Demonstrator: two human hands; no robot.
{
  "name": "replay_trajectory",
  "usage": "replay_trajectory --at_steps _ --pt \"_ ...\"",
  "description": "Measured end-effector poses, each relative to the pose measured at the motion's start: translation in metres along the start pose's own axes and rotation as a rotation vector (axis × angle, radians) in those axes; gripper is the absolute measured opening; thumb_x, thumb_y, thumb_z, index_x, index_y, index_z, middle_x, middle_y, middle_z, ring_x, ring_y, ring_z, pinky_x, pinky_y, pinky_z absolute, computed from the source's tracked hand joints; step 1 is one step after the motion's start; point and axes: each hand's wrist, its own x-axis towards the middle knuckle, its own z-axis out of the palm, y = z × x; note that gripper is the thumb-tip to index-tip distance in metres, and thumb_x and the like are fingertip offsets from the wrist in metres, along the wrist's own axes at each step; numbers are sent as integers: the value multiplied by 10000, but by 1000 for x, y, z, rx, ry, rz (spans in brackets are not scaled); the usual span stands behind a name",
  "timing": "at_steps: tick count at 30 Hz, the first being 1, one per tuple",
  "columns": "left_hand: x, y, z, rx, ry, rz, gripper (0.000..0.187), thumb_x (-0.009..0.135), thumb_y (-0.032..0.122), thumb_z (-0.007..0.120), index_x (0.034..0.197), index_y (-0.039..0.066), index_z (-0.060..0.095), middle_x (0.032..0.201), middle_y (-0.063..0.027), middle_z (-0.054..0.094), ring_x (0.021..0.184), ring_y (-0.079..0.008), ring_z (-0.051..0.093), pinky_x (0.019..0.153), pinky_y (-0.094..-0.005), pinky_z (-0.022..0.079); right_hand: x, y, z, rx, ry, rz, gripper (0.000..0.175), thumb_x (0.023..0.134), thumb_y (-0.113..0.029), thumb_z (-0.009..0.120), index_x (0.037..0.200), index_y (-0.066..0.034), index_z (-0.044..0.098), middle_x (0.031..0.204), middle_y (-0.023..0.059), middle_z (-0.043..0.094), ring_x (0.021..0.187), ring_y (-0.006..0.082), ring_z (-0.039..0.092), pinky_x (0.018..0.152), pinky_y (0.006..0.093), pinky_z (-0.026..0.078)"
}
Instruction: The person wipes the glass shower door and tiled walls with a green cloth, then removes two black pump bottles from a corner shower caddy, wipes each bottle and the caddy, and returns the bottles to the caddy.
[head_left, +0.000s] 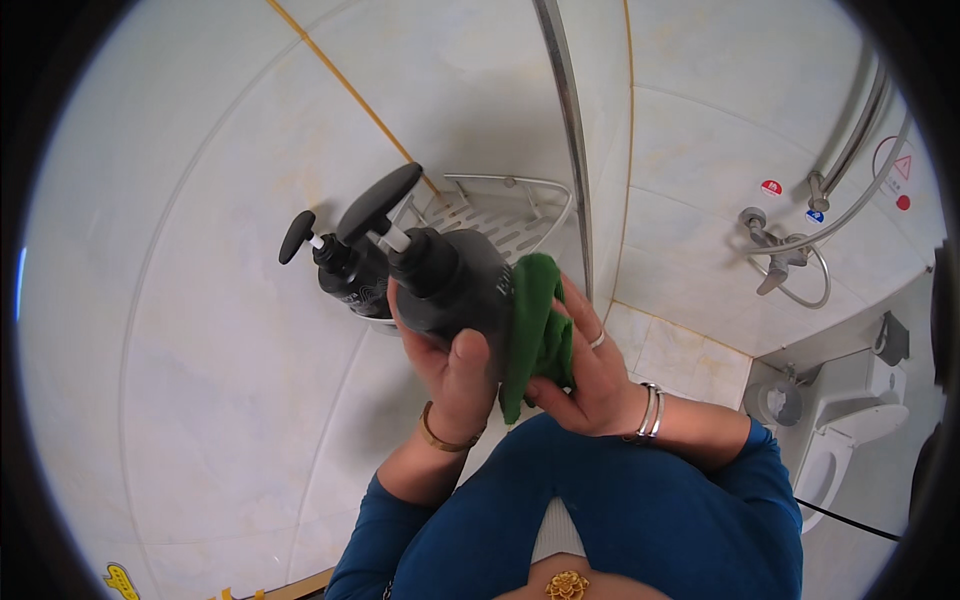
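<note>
A black pump bottle (457, 277) is tilted in front of me, its pump head pointing up and to the left. My left hand (454, 375) grips it from below, thumb across its near side. Against the bottle's right side, my right hand (592, 367) holds a bunched green cloth (534, 330). A second black pump bottle (352, 277) stands behind and to the left, partly hidden by the first. The metal corner shelf (495, 225) shows behind the held bottle, its near part covered.
A vertical metal strip (570, 135) runs down right of the shelf. On the right tiled wall are a shower mixer tap (780, 251) and its hose (862, 199). Lower right are a toilet (829, 457) with its lid raised and a waste bin (772, 405).
</note>
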Motion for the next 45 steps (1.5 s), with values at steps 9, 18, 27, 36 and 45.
replay_trajectory --at_steps 9,18,27,36,45 --pt "-7 3 17 -45 -160 -69 1008 905 461 645 1546 2 16 1460 -197 374 1335 -272 414 1129 -407 310 7 0 -23 137 9 235 681 861 -238 677 1408 55 396 1360 271 490 1229 428 521 1012 404 439" --pt "-7 -3 22 -125 -224 -183 1195 754 421 823 1557 36 25 1430 -178 406 1309 -272 464 1082 -387 387 25 14 -33 444 40 174 627 810 -245 708 1323 41 490 1199 166 584 1042 286 598 909 339 461" --pt "-1 2 12 -162 -505 -522 1187 714 289 849 1560 45 54 1459 -134 388 1341 -239 432 1108 -379 358 34 12 -49 585 -71 255 656 728 -212 786 1281 34 535 1160 140 626 1015 203 615 900 323 475" --pt "-2 -2 20 129 -529 -328 1197 725 185 822 1569 41 -15 1524 -162 325 1386 -246 385 1121 -368 329 41 8 -57 738 -57 527 516 697 -76 776 1183 7 628 1083 79 677 976 132 629 853 295 503" --pt "4 3 8 -60 -783 -481 1270 634 133 889 1582 75 46 1535 -165 332 1424 -232 323 1139 -366 279 28 22 -55 816 -11 204 597 625 -295 812 1093 16 608 1107 207 630 1035 297 609 864 384 500"
